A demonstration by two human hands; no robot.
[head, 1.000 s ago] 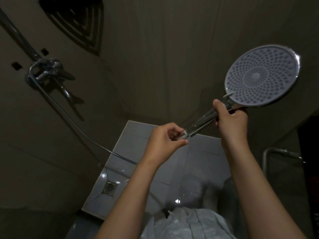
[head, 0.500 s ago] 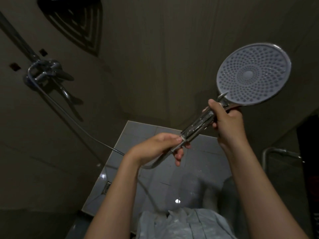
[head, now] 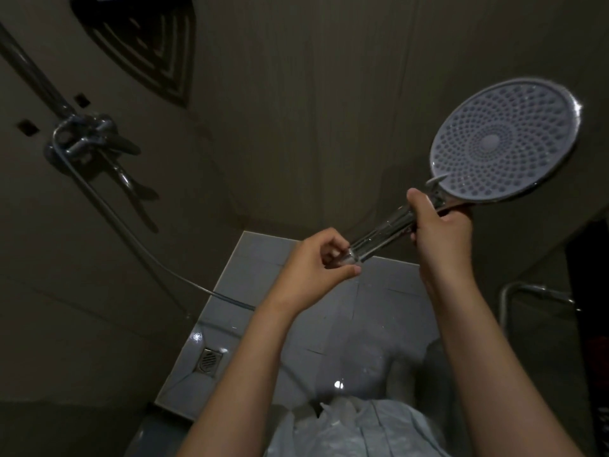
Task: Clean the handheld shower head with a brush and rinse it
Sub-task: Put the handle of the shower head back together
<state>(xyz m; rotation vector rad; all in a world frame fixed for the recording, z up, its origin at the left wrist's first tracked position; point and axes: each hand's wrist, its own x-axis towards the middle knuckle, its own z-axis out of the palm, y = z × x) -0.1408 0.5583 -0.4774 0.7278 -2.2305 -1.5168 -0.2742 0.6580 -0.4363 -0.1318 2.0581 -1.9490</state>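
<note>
The round shower head faces me at the upper right, its grey nozzle face wet and ringed in chrome. My right hand grips the top of its chrome handle, just under the disc. My left hand pinches the lower end of the handle, where the hose joins. The hose runs down from the wall mixer and passes behind my left forearm. No brush is in view.
A chrome wall mixer with a lever sits at the upper left on a riser pipe. A floor drain lies in the wet tiled floor below. A corner shelf hangs at the top; a metal rail stands right.
My left hand has come back up onto the handle's lower end, fingers curled round the joint. The shower head has shifted slightly up and right.
</note>
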